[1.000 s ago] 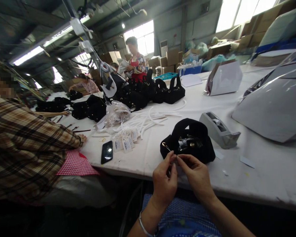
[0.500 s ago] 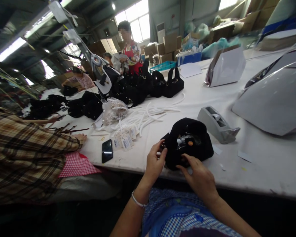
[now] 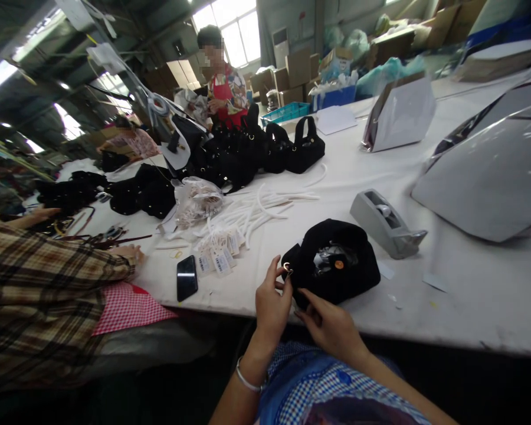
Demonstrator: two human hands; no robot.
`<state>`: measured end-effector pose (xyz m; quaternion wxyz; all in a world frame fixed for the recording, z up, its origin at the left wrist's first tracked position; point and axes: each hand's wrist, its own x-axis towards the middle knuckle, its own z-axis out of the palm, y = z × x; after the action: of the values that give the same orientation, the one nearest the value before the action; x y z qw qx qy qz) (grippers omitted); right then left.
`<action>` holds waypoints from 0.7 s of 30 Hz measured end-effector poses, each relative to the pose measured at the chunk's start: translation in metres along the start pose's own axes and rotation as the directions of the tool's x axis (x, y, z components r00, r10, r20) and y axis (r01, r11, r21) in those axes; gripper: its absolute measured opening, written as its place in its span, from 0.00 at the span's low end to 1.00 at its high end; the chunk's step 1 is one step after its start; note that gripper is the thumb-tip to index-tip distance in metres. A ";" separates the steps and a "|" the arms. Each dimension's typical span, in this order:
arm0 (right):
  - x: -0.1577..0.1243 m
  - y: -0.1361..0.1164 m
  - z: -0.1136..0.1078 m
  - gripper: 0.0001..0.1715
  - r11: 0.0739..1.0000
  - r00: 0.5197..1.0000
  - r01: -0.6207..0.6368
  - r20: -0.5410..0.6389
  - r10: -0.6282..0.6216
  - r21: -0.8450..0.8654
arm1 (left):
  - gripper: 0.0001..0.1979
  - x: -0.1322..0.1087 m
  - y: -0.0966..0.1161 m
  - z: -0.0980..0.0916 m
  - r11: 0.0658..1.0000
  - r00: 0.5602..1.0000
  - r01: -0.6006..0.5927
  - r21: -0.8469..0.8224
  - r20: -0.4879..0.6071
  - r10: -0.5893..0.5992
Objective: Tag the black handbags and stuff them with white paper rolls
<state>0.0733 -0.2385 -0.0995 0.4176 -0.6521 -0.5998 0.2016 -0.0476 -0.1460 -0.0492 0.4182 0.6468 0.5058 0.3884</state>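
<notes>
A small black handbag (image 3: 358, 282) lies on the table in front of me, its opening turned up toward me. Clear plastic and an orange-brown round spot show inside. At the bag's left end, my left hand (image 3: 272, 301) pinches a gold metal fitting (image 3: 287, 268) between thumb and fingers. The fitting's exact kind is too small to make out. My right hand (image 3: 334, 327) is closed on the bag's near lower edge, thumb below and fingers curled, close to my left hand. Part of the edge is hidden behind those fingers.
A grey tape dispenser (image 3: 384, 224) stands right of the bag. To the left lie white cords (image 3: 265, 206), paper tags (image 3: 221, 257) and a phone (image 3: 186, 277). More black bags (image 3: 307, 150) are piled behind. A co-worker's plaid sleeve (image 3: 84, 254) reaches in at left.
My right hand has moved left along the bag's near edge, toward my left hand. The bag's left end has turned, and the gold fitting now shows at my left fingertips.
</notes>
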 end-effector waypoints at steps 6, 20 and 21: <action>0.008 -0.018 -0.008 0.28 0.994 0.989 -0.089 0.123 0.080 0.068 | 0.20 -0.008 0.023 -0.014 0.806 0.935 0.352 -0.475 0.223 -0.277; 0.011 -0.027 -0.052 0.31 0.872 0.989 -0.120 0.133 0.064 0.474 | 0.18 -0.016 0.042 0.009 -0.243 0.619 0.565 -0.789 0.599 -0.508; 0.012 -0.025 -0.051 0.28 0.882 0.990 -0.123 0.114 0.079 0.456 | 0.19 -0.017 0.043 0.010 -0.219 0.623 0.569 -0.793 0.589 -0.514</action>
<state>0.0994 -0.2446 -0.0485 0.5215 -0.5544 -0.5185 0.3896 -0.0273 -0.1696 -0.0140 0.8602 -0.0789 0.3353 0.3761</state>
